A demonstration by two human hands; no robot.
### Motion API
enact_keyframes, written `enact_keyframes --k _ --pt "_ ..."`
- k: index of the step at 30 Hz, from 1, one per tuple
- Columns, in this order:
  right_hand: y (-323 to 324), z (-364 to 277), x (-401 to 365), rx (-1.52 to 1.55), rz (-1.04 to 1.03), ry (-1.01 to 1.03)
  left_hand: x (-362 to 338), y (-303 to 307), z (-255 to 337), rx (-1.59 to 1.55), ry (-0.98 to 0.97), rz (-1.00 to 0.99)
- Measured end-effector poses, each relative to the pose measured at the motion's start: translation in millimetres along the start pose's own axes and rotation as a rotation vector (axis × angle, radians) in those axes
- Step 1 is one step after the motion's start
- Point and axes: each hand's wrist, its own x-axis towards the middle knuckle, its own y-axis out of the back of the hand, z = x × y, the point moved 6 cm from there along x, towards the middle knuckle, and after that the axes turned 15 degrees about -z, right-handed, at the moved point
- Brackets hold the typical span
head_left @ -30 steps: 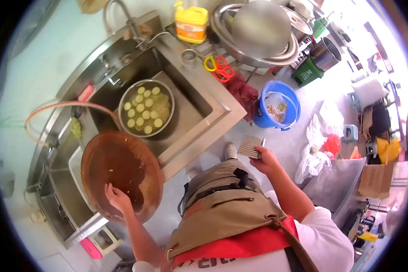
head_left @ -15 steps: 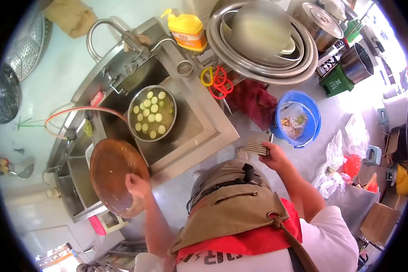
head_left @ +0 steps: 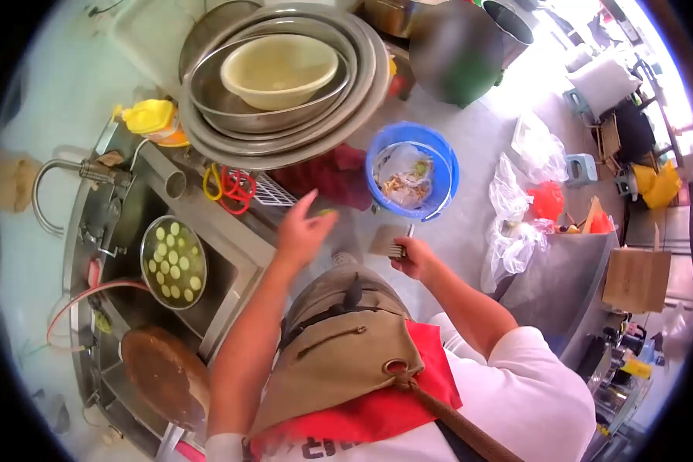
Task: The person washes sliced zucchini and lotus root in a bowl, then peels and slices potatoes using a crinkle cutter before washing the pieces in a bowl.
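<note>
My right hand (head_left: pixel 414 258) is wrapped round a crinkle cutter (head_left: pixel 390 240) with a ridged metal blade, held in front of my waist. My left hand (head_left: pixel 302 235) is stretched forward, fingers apart and a little blurred. A small yellow-green scrap shows by its fingertips. Ahead of both hands, on the floor, stands a blue bucket (head_left: pixel 452 165) lined with a plastic bag that has food scraps in it. To the left, a metal bowl (head_left: pixel 148 279) of water with pale green round slices sits in the sink. A round brown cutting board (head_left: pixel 162 369) lies close by.
Nested metal basins (head_left: pixel 285 146) with a cream bowl (head_left: pixel 242 69) inside stand at the front. Red-handled scissors (head_left: pixel 239 191) and a yellow bottle (head_left: pixel 150 119) are beside the sink (head_left: pixel 227 296). Plastic bags (head_left: pixel 508 192) and a cardboard box (head_left: pixel 637 279) are at the right.
My view has turned to the right. My left hand has left the cutting board and swung across toward the blue bucket, its fingers spreading. My right hand keeps hold of the crinkle cutter.
</note>
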Motion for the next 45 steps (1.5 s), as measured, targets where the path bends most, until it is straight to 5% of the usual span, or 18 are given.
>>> enact_keyframes --k 3,5,8,11,13,16,17,19,20,24,26,28,31,33,36,37,40,45 --pt "36 19 2 -0.015 0.008 -0.044 23 -16 24 0.448 -0.370 0.130" --pt "36 21 0 -0.142 -0.043 0.010 5 2 11 0.392 -0.274 0.120" --pt "-64 -9 -50 -0.324 -0.014 0.269 -70 56 -24 0.255 -0.082 0.276" --pt "-158 -6 -58 -0.486 -0.393 0.353 -148 91 -63 0.164 0.298 0.425" --pt "-213 20 -43 -0.626 -0.579 0.302 -206 114 -105 0.083 0.202 0.577" --pt "-318 97 -26 -1.039 -0.812 0.142 -286 138 -134 -0.347 0.121 0.759" --pt "-353 128 -13 -1.365 -0.990 0.281 -308 143 -135 -0.540 0.066 0.793" --pt "-437 209 -49 -1.200 -1.227 0.056 -365 162 -119 -0.671 0.010 1.006" --pt "-458 249 -41 -1.431 -1.212 0.042 -394 171 -121 -0.740 -0.020 1.098" --pt "-523 388 -47 -1.681 -1.428 0.023 -531 221 -203 -0.379 0.121 1.310" --pt "-532 417 -34 -1.522 -1.288 -0.155 -583 239 -259 -0.413 0.139 1.445" --pt "-546 414 -9 -1.371 -1.186 -0.011 -620 249 -300 -0.422 0.263 1.457" --pt "-530 376 98 -1.546 -0.795 0.226 -649 260 -304 0.197 0.543 1.596" --pt "-511 345 154 -1.577 -0.680 0.199 -648 261 -294 0.353 0.453 1.783" --pt "-518 300 210 -2.238 -0.614 0.447 -603 277 -220 -0.090 0.354 1.827" --pt "-530 289 226 -2.299 -0.554 0.380 -570 277 -213 -0.089 0.115 1.623" --pt "-577 276 286 -2.283 -0.521 0.308 -471 275 -168 -0.301 -0.087 1.097" --pt "-607 309 413 -1.803 -0.829 0.371 -299 297 -224 -0.485 0.152 0.913"
